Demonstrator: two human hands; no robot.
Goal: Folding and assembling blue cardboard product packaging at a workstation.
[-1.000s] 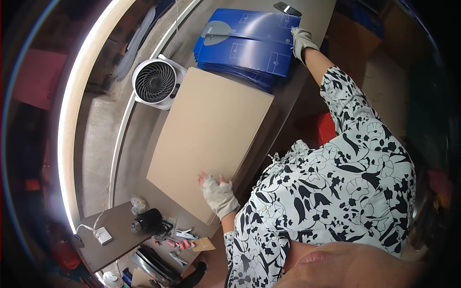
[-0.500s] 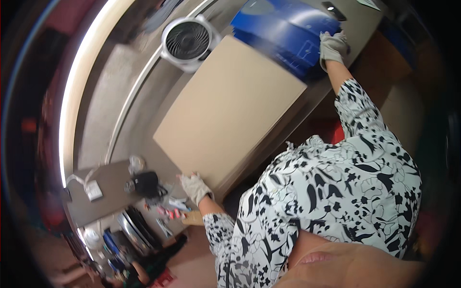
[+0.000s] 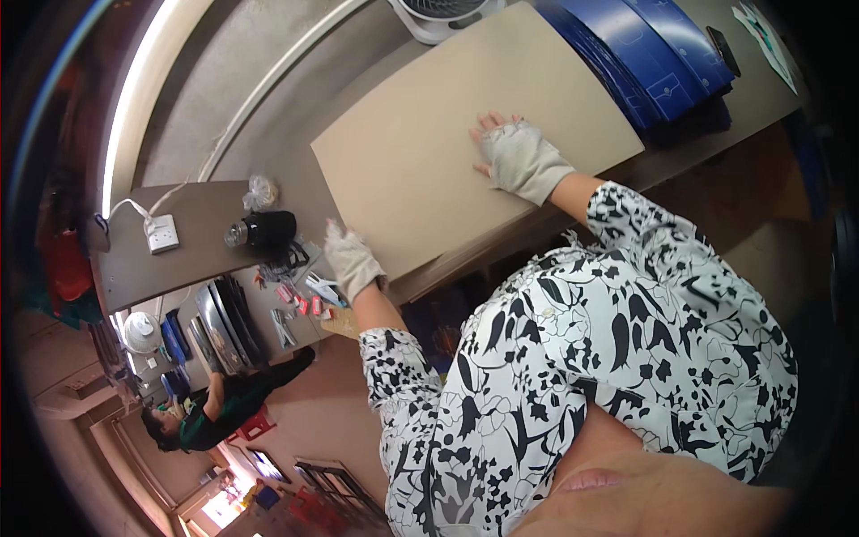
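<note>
A large flat beige board [image 3: 420,179], like cardboard, lies on the table in front of me. My right hand [image 3: 523,161], in a pale fingerless glove, rests on it with the fingers spread flat. At the board's left edge is my left hand [image 3: 354,261], gloved alike, its fingers stretched out along that edge. Neither hand holds anything. To the right of the board lies a stack of glossy blue sheets [image 3: 658,54], partly cut off by the top of the view.
Behind the board stands a fan [image 3: 443,11]. Left of it are a dark bottle [image 3: 268,233], a clear plastic bag [image 3: 260,192], a power strip [image 3: 162,234] and small red boxes [image 3: 304,306]. A phone [image 3: 723,51] lies far right. A co-worker [image 3: 219,416] sits at lower left.
My right hand has left the blue stack and come left onto the board. My left hand stays by the board's left edge. The view has shifted.
</note>
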